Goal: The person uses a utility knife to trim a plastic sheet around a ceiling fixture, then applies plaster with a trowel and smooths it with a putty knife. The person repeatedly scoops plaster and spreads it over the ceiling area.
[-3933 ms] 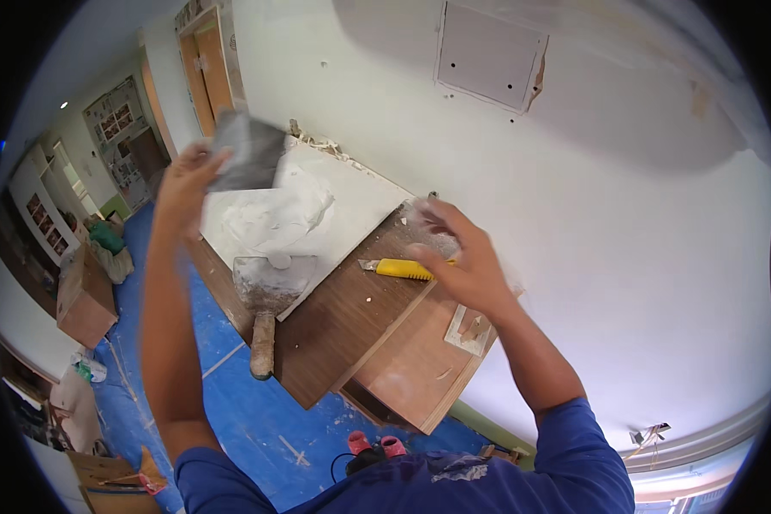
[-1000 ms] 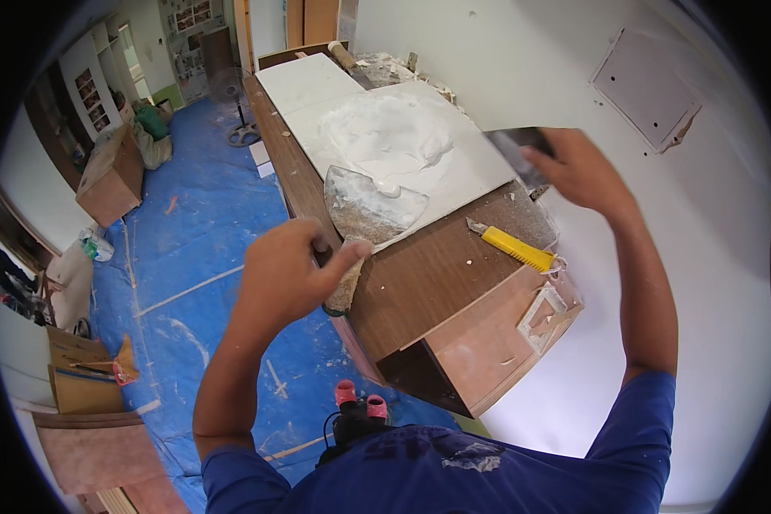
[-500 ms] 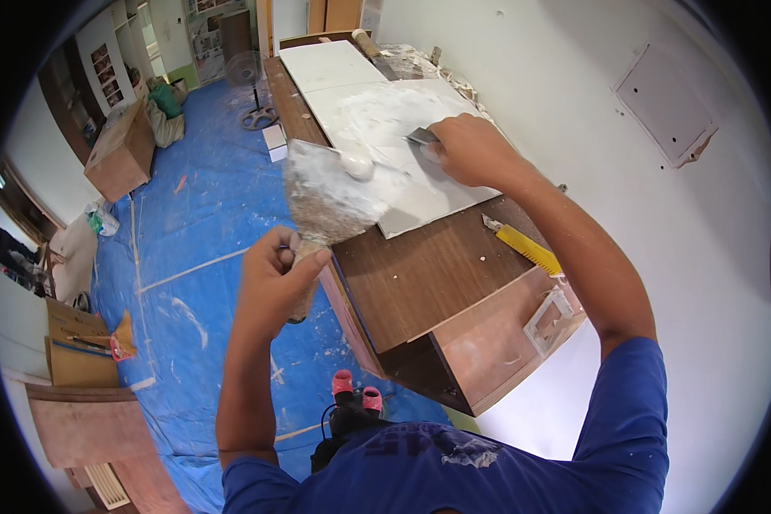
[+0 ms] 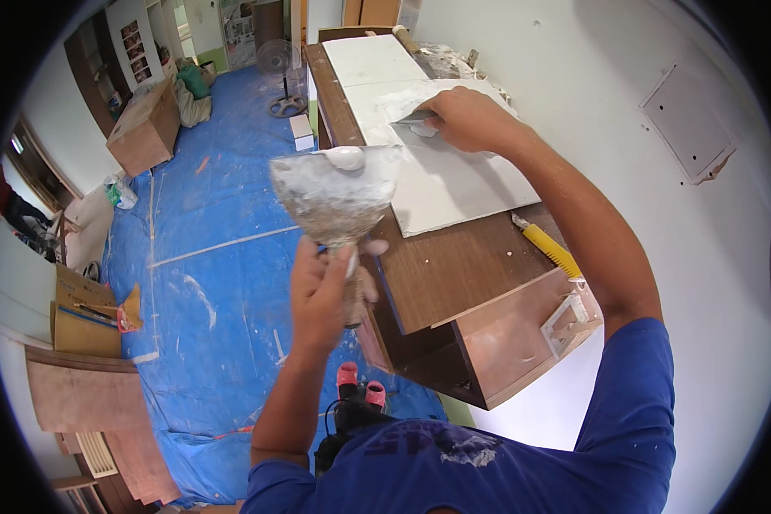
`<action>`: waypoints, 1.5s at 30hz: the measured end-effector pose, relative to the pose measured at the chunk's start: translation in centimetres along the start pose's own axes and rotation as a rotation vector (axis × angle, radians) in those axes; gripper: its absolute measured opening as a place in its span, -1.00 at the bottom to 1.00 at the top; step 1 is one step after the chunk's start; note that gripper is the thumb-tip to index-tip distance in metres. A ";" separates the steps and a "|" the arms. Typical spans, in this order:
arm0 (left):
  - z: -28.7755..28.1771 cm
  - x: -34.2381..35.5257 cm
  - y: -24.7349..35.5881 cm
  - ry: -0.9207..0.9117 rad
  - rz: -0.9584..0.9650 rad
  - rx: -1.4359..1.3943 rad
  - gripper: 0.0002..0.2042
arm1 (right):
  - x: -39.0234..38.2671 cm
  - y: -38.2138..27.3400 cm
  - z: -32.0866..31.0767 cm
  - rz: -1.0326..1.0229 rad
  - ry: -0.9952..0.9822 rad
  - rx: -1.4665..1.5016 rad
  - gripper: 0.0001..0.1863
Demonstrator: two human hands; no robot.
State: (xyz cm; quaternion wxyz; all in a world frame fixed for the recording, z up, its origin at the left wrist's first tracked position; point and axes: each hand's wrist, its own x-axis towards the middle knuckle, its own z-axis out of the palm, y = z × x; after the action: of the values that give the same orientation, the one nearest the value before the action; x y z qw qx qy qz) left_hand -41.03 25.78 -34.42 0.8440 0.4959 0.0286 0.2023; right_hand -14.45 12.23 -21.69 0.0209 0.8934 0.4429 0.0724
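My left hand (image 4: 319,295) grips the handle of a broad putty knife (image 4: 334,195), its blade tipped up and smeared with white and grey filler. A lump of white putty (image 4: 345,158) sits at the blade's far edge. Beyond it, my right hand (image 4: 475,120) is closed round a smaller scraper (image 4: 413,118), whose blade lies low over a white board (image 4: 467,193). Wet white putty (image 4: 403,96) is smeared on the board around that scraper. Under the board is a brown wooden cabinet (image 4: 454,278) lying on its side; my fingers partly hide the small scraper's handle.
A yellow utility knife (image 4: 550,249) lies on the cabinet near my right forearm. A white wall with a square panel (image 4: 685,122) rises at the right. Blue sheeting (image 4: 223,248) covers the floor, with a fan (image 4: 284,77) standing farther off.
The view has shifted, so the room sits farther right. My right hand has drawn the scraper leftward over the board. The left hand has turned the broad knife so its far edge lies more level.
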 end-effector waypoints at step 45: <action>10.1 -3.0 4.7 -0.782 -0.465 -0.356 -0.68 | -29.8 -4.1 -8.0 -0.162 0.650 0.635 -0.36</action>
State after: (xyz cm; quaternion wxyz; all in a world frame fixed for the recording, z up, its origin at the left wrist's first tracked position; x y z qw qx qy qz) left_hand -42.76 18.31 -25.72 0.8860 0.3631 -0.2158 -0.1915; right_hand -36.65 -9.15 -17.48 -0.3881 0.7491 0.4950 0.2079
